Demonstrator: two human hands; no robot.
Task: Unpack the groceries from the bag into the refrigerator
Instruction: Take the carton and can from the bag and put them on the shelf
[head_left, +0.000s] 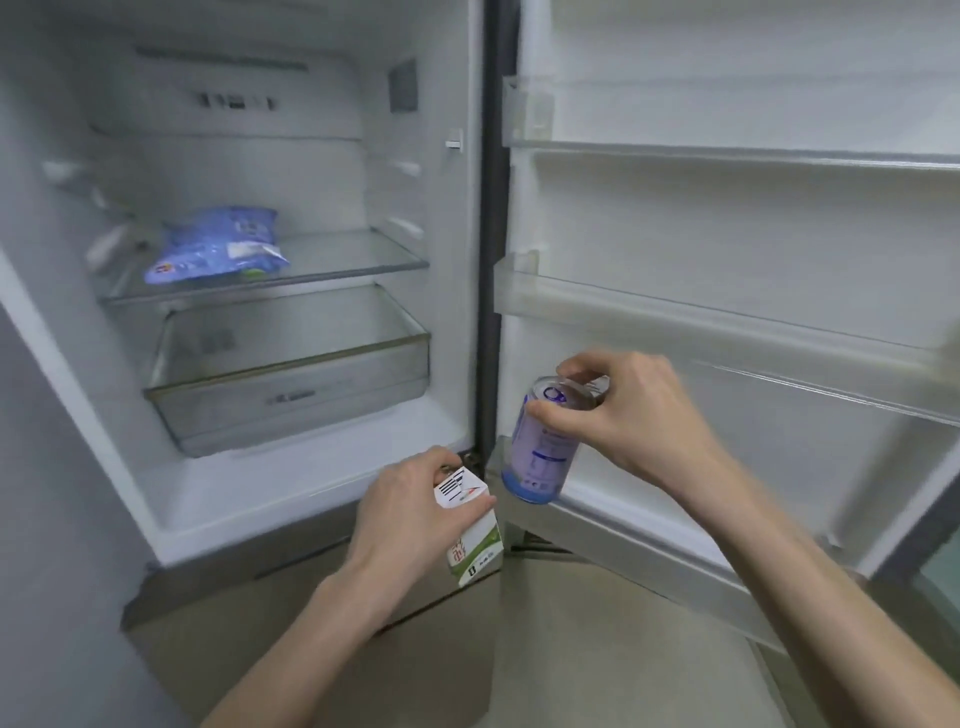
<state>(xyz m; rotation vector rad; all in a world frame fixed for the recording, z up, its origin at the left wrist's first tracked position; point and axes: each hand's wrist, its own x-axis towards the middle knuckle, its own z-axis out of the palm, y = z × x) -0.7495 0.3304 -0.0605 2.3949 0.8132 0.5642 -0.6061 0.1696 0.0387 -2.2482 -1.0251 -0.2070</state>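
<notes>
The refrigerator stands open in front of me, its door swung out to the right. My right hand grips a blue and white can by its top rim, holding it at the left end of the lowest door bin. My left hand holds a small white and green carton by its upper end, just below the fridge's front sill. A blue plastic packet lies on the glass shelf inside. No grocery bag is in view.
A transparent crisper drawer sits under the glass shelf. Two more door bins, the middle one and the upper one, hang above the lowest. Beige floor lies below my arms.
</notes>
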